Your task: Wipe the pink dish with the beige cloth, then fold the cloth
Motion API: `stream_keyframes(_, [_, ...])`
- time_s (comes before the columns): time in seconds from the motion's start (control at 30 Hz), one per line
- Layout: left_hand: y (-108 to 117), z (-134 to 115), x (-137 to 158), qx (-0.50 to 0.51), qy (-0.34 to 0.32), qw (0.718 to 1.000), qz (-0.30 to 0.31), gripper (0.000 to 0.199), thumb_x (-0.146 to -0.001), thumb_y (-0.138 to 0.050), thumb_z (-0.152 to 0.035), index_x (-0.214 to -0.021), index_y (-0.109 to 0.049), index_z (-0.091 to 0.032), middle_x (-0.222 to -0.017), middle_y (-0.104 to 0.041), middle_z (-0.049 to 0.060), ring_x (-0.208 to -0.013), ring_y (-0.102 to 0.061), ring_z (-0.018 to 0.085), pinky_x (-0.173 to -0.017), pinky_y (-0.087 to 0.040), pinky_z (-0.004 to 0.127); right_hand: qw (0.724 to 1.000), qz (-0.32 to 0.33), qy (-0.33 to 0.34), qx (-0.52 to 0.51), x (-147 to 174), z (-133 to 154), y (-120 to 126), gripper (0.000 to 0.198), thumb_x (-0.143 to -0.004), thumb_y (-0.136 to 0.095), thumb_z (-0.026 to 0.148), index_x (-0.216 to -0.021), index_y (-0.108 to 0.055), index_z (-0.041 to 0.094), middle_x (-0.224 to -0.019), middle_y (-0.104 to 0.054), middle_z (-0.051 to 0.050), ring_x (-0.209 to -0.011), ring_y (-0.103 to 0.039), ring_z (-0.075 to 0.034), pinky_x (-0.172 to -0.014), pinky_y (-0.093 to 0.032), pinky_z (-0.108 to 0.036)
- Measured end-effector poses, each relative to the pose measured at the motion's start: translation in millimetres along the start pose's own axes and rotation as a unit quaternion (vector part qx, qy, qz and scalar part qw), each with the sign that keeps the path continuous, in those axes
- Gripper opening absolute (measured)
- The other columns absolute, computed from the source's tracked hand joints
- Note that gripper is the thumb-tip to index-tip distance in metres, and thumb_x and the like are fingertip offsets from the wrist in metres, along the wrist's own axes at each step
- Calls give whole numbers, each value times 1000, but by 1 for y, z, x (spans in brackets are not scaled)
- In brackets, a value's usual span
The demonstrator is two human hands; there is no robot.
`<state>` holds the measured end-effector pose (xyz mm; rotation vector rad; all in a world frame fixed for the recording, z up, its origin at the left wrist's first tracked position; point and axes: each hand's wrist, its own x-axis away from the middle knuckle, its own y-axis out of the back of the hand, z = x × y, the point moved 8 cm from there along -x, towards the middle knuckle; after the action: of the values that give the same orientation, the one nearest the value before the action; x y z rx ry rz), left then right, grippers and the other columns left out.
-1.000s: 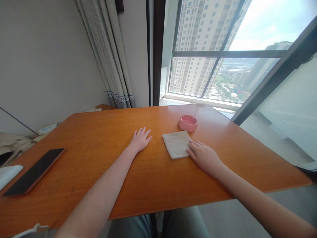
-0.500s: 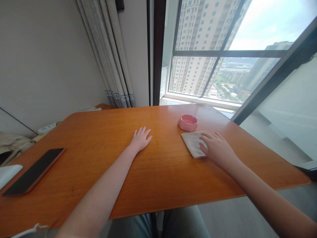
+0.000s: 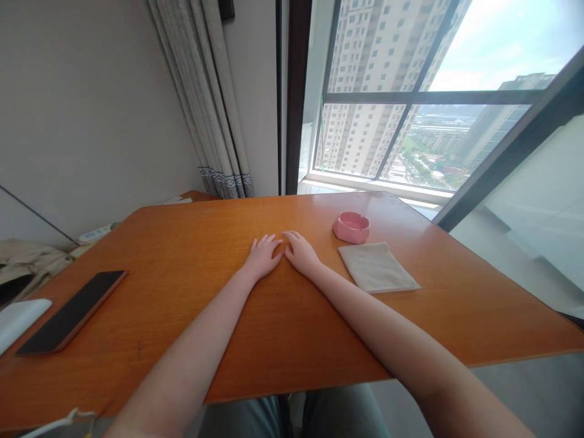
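Observation:
My left hand lies palm down on the wooden table, its fingers spread and nothing in it. Right beside it rests my right hand, also holding nothing, with the fingers stretched out and the thumb near the left thumb. To the right of my right hand a folded light-grey cloth lies flat, apart from both hands. Just behind the cloth stands a pink ashtray with notches in its rim.
A dark, flat rectangular object lies at the table's left, beside a white item. A white cable runs at the front left corner. Behind the table are a grey curtain and a large window.
My right hand has left the cloth and moved left to beside my left hand. The cloth stays on the table. My left hand has hardly moved; the view has shifted slightly.

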<state>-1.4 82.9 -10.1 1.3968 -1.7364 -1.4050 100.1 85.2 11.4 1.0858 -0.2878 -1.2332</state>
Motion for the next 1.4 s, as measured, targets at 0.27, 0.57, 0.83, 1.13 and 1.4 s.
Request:
stream_keyframes(0.27, [3, -44, 1, 124, -145, 981, -22, 28, -71, -52, -12, -96, -63, -17, -105, -66, 9, -101, -60, 23, -92, -48, 38, 998, 43, 30, -28, 2, -5, -12, 38, -76, -46, 8, -111, -59, 13, -109, -64, -10, -103, -56, -18, -95, -41, -29])
stream_keyframes(0.57, [4, -44, 2, 118, -131, 984, -16, 32, -72, -52, -12, -101, -63, -14, -110, -65, 13, -103, -60, 24, -94, -47, 39, 998, 38, 35, -20, 2, -2, -13, 40, -78, -43, 8, -114, -58, 14, -112, -63, -9, -105, -55, -17, -98, -39, -30])
stream_keyframes(0.83, [2, -43, 1, 119, -131, 984, -11, 29, -72, -52, -12, -100, -62, -15, -107, -66, 11, -102, -60, 24, -93, -47, 38, 998, 28, 42, -25, 1, -2, -13, 39, -77, -44, 7, -111, -59, 13, -110, -64, -10, -103, -56, -18, -97, -41, -31])
stream_keyframes(1.13, [3, -43, 2, 117, -133, 984, -6, 29, -73, -52, -14, -100, -62, -12, -108, -65, 13, -103, -59, 24, -92, -46, 37, 998, 20, 51, -29, 0, -5, -15, 39, -76, -44, 7, -111, -60, 13, -109, -64, -10, -103, -56, -19, -95, -42, -31])
stream_keyframes(1.4, [3, -43, 2, 136, -140, 981, -3, 31, -76, -51, -15, -106, -60, -15, -110, -64, 11, -100, -58, 22, -92, -45, 36, 998, 32, 24, 50, 8, -9, -8, 40, -88, -45, 23, -127, -52, 15, -122, -57, -13, -117, -49, -24, -103, -35, -40])
